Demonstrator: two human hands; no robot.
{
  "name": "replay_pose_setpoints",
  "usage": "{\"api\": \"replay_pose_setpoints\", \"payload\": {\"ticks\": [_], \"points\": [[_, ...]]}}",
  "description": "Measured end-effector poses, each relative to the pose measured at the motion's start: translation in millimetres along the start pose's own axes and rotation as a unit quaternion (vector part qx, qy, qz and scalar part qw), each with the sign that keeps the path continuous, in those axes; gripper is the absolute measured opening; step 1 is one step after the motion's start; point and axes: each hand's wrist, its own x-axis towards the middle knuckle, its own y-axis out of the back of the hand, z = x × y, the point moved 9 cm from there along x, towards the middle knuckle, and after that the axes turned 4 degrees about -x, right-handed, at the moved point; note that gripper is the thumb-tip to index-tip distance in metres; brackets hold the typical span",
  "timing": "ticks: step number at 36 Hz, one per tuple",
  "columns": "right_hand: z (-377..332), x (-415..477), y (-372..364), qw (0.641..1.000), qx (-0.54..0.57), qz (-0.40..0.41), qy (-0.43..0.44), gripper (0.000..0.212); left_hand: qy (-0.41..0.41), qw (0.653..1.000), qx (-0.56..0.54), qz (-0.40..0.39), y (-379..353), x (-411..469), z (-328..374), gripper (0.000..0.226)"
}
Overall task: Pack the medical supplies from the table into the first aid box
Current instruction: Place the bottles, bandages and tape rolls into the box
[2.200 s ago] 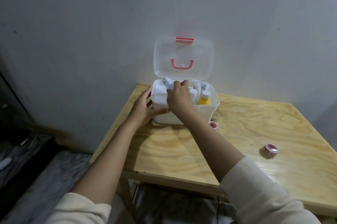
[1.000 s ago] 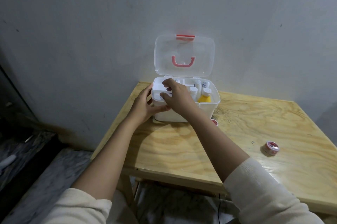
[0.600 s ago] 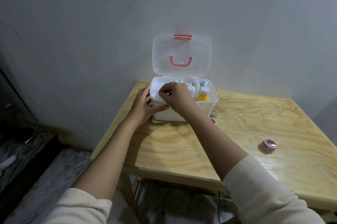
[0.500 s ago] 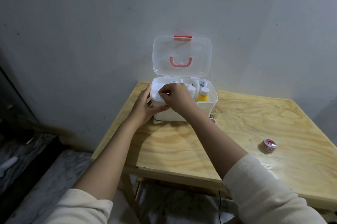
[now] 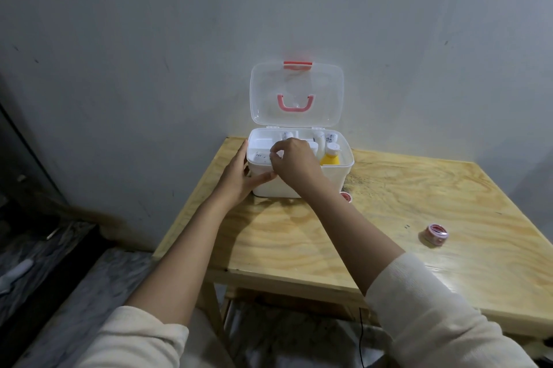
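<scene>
A white first aid box [image 5: 335, 179] stands at the back of the wooden table [image 5: 389, 218], its clear lid [image 5: 296, 92] with a pink handle propped upright against the wall. Inside I see a yellow bottle [image 5: 329, 158] and several small white bottles. My left hand [image 5: 239, 176] grips the box's left front corner. My right hand [image 5: 294, 161] reaches over the front rim, its fingers pinched on a small white bottle [image 5: 262, 156] lying in the left compartment. A pink tape roll [image 5: 436, 234] lies on the table at the right. Another red-and-white roll [image 5: 345, 196] peeks out beside the box.
The table stands against a grey wall [image 5: 149, 38]. Its left edge drops to a marbled floor [image 5: 59, 292]. Bare wood lies between the box and the table's front edge.
My right hand has carried the small white bottle from above the box's middle down into the left compartment. My left hand has stayed on the box.
</scene>
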Motion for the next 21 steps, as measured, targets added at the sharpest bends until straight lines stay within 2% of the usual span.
{"api": "replay_pose_setpoints", "payload": {"ticks": [10,12,14,16,17,19,21], "points": [[-4.6,1.6,-4.7,0.999,0.023,-0.030,0.012,0.032,0.018,1.000,0.002,0.001,-0.5,-3.1,-1.0,0.089],[-4.9,-1.9,-0.9,0.999,0.037,-0.020,0.014,0.032,0.019,1.000,0.004,0.001,-0.9,-3.9,-1.0,0.096],[-4.5,-7.9,8.0,0.998,0.055,0.003,0.021,0.032,0.028,1.000,0.012,0.008,-2.2,-4.5,0.1,0.101],[0.2,-16.4,21.1,0.996,0.071,0.036,0.025,0.030,0.024,0.999,0.028,0.018,-4.0,-4.9,4.2,0.091],[5.3,-21.7,28.8,0.995,0.078,0.057,0.025,0.029,0.023,0.999,0.037,0.027,-3.8,-4.0,4.6,0.094],[20.1,-35.0,46.1,0.990,0.092,0.107,0.023,0.026,0.033,0.998,0.045,0.036,-3.2,-3.6,3.8,0.116],[42.9,-51.9,63.6,0.980,0.108,0.164,0.015,0.021,0.042,0.998,0.034,0.035,-2.3,-3.4,-3.7,0.123]]}}
